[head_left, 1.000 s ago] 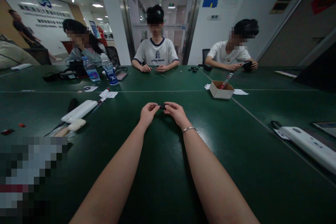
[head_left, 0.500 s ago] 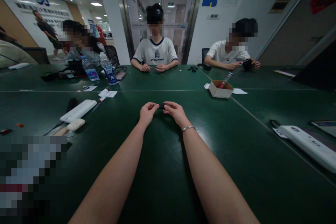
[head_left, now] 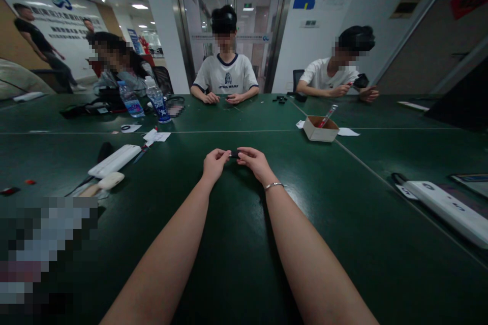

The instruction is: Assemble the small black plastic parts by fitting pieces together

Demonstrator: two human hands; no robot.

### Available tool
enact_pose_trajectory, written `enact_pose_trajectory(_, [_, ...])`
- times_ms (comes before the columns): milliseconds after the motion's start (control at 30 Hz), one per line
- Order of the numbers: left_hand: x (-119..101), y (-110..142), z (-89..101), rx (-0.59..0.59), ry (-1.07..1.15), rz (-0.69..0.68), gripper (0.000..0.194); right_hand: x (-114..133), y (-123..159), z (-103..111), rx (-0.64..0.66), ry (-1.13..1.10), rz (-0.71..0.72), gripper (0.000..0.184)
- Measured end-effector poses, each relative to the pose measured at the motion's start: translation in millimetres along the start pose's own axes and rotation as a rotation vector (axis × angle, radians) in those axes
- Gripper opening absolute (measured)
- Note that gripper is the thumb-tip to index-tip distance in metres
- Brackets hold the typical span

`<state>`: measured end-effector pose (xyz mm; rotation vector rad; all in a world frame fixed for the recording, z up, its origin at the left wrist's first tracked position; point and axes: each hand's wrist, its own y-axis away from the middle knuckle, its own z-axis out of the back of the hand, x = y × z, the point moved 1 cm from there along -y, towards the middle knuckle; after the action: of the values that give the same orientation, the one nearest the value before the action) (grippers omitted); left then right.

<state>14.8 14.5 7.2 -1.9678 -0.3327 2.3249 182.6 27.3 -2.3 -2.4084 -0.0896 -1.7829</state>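
Both my arms reach forward over the dark green table (head_left: 236, 244). Between my fingertips is a small black object (head_left: 234, 154), too small to tell its kind. My left hand (head_left: 215, 163) pinches its left end, where a light glint shows beside the thumb. The fingers of my right hand (head_left: 253, 161) are closed on its right end, and a metal bracelet (head_left: 273, 186) circles that wrist. The two hands are close together, with only the object between them. Its underside and both ends are hidden by my fingers.
White power banks (head_left: 114, 160) lie at left, near two bottles (head_left: 157, 101). A small open box (head_left: 321, 132) holding a red stick stands ahead right; a long white device (head_left: 450, 210) lies far right. Across the table sit a person (head_left: 225, 78) and another person (head_left: 331, 78) holding a black item.
My hands and the black object stay almost still, with a light glint now at its left end. The person at right has spread their hands. Walking people in the left background have shifted.
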Motion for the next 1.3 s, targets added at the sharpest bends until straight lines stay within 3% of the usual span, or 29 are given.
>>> enact_pose_trajectory(300, [3.5, -3.0, -3.1, -0.039, 0.029, 0.045, 0.04, -1.4, -0.8, -0.5, 0.007, -0.013, 0.011, 0.037])
enact_pose_trajectory(1300, [-11.4, 6.3, -0.8, -0.092, -0.258, 0.083, 0.053, 4.6, 4.0, -2.1, 0.063, -0.055, -0.027, 0.036])
